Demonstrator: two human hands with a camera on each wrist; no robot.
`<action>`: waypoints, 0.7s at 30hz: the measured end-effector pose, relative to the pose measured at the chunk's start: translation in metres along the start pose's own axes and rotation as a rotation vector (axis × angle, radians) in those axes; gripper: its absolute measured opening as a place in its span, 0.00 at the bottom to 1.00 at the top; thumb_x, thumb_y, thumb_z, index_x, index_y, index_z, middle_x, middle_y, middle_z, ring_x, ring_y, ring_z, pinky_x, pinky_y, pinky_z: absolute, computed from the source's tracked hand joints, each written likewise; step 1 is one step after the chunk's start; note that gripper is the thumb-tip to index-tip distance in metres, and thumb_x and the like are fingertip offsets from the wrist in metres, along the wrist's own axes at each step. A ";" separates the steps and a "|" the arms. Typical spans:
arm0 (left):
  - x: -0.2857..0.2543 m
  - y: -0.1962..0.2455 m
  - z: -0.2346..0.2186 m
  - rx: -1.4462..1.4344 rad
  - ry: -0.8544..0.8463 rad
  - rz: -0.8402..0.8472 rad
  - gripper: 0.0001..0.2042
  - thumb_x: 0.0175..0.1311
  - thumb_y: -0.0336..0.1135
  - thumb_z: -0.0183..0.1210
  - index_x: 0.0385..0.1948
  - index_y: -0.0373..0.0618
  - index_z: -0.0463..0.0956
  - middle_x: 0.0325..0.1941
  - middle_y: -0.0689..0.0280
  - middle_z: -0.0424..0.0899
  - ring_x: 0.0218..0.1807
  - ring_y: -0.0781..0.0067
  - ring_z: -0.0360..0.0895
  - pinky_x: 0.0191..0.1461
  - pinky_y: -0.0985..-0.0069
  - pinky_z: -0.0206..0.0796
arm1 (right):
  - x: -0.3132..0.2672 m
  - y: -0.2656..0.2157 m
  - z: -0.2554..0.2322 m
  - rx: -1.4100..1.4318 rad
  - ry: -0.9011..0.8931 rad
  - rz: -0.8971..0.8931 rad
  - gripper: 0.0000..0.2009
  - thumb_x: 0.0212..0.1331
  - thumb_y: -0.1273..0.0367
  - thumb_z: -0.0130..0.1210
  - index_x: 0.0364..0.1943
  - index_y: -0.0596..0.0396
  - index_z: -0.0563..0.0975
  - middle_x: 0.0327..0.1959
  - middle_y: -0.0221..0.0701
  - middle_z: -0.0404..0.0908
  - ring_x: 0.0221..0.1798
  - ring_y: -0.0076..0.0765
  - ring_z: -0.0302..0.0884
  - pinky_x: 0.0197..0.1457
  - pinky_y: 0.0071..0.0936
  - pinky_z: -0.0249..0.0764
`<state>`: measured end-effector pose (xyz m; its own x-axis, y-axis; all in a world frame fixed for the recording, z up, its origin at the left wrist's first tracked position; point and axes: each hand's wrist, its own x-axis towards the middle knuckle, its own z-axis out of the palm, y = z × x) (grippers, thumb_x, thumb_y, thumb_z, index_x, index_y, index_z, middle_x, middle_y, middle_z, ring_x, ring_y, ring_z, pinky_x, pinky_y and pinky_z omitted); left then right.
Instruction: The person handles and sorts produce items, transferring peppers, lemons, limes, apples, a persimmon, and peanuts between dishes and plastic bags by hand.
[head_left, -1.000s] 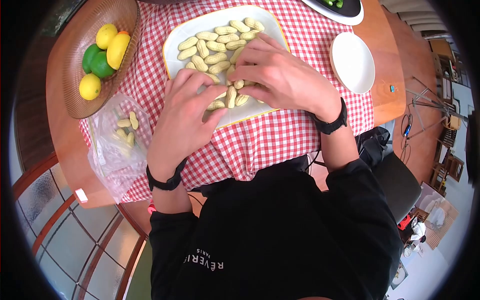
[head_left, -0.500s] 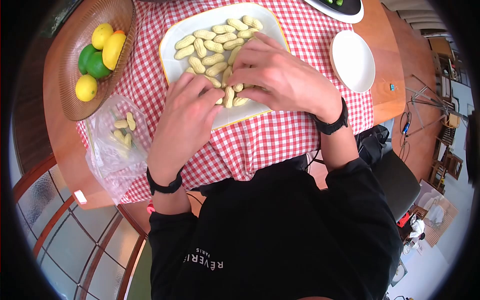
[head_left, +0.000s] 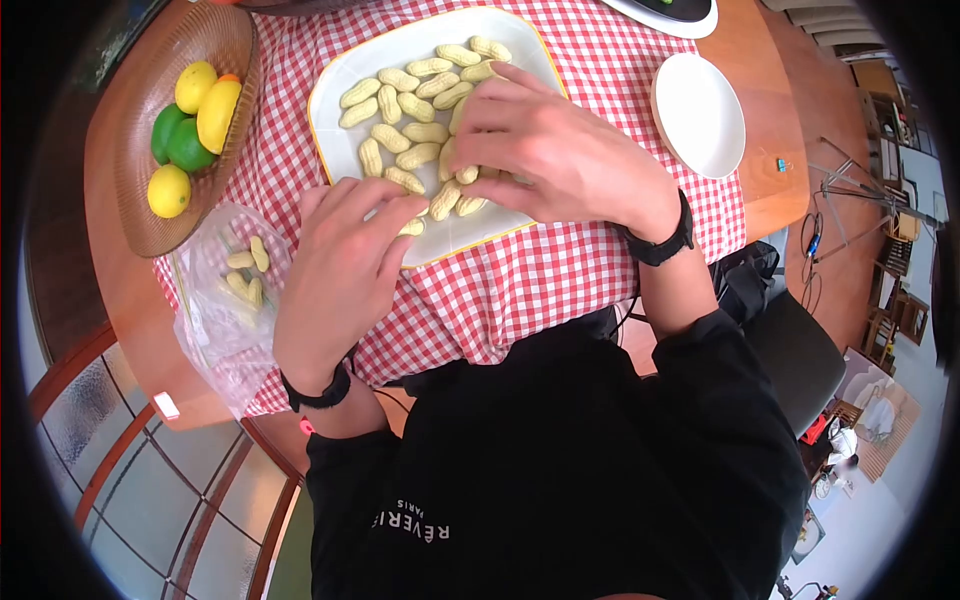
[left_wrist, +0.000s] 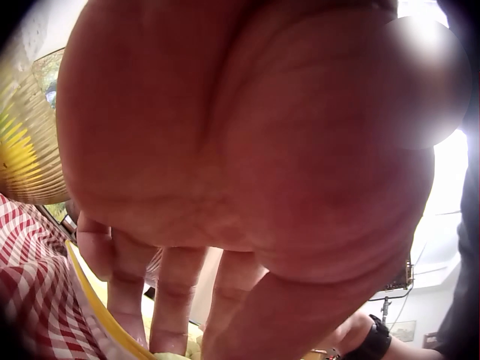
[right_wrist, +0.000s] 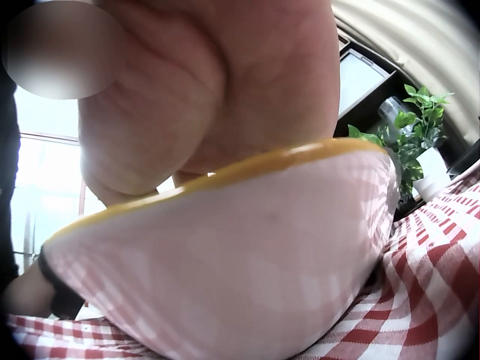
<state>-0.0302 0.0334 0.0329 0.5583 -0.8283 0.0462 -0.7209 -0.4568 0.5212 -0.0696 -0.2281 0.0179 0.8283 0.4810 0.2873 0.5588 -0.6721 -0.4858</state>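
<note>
A white tray (head_left: pixel 338 160) with a yellow rim holds several pale peanuts (head_left: pixel 388 137) in their shells, spread over its bottom. My left hand (head_left: pixel 340 250) reaches over the near left corner, its fingertips down by a peanut (head_left: pixel 412 228). In the left wrist view its long fingers (left_wrist: pixel 171 300) extend past the yellow rim into the tray. Across the right side of the tray lies my right hand (head_left: pixel 565 150), fingers bent gently over the peanuts there. One peanut (head_left: pixel 467 174) shows between its thumb and forefinger. From the right wrist, the tray's outer wall (right_wrist: pixel 240 262) hides those fingertips.
A clear plastic bag (head_left: pixel 215 325) with several peanuts lies at the left, below a ribbed bowl (head_left: pixel 140 205) of lemons and green fruit. At the right are a white oval dish (head_left: pixel 698 115) and a black plate (head_left: pixel 655 12). Checked cloth (head_left: pixel 490 300) covers much of the table.
My left hand has moved left and toward me, and the peanuts near it lie farther apart from those on the right. The right hand stays nearly in place. The head view has shifted slightly.
</note>
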 end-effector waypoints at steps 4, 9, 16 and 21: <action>0.002 0.000 0.003 -0.032 0.014 -0.004 0.16 0.55 0.24 0.67 0.48 0.41 0.84 0.47 0.60 0.83 0.52 0.52 0.79 0.58 0.60 0.67 | 0.002 0.003 -0.001 0.059 0.076 -0.059 0.09 0.56 0.69 0.68 0.40 0.57 0.86 0.39 0.36 0.86 0.50 0.46 0.82 0.70 0.47 0.74; 0.004 -0.004 0.003 -0.093 0.054 0.008 0.15 0.56 0.21 0.65 0.47 0.40 0.83 0.46 0.59 0.83 0.50 0.51 0.80 0.55 0.61 0.72 | 0.003 0.004 -0.003 0.068 0.098 -0.048 0.10 0.56 0.71 0.69 0.42 0.56 0.85 0.41 0.35 0.86 0.48 0.48 0.82 0.68 0.46 0.75; 0.004 -0.002 0.006 -0.278 0.097 -0.047 0.12 0.59 0.22 0.66 0.45 0.39 0.84 0.42 0.59 0.82 0.41 0.50 0.82 0.45 0.62 0.74 | 0.001 0.003 -0.002 0.079 0.081 -0.013 0.10 0.56 0.73 0.69 0.43 0.55 0.85 0.41 0.35 0.86 0.46 0.50 0.83 0.67 0.46 0.76; 0.004 -0.001 0.002 -0.271 0.068 -0.083 0.11 0.59 0.23 0.67 0.45 0.39 0.85 0.41 0.59 0.82 0.41 0.50 0.82 0.45 0.61 0.74 | 0.002 0.004 -0.002 0.061 0.130 -0.047 0.11 0.58 0.72 0.69 0.44 0.56 0.85 0.37 0.39 0.86 0.44 0.50 0.83 0.57 0.44 0.81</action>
<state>-0.0279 0.0299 0.0302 0.6437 -0.7639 0.0456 -0.5404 -0.4115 0.7339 -0.0658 -0.2308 0.0183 0.8019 0.4316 0.4132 0.5967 -0.6136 -0.5171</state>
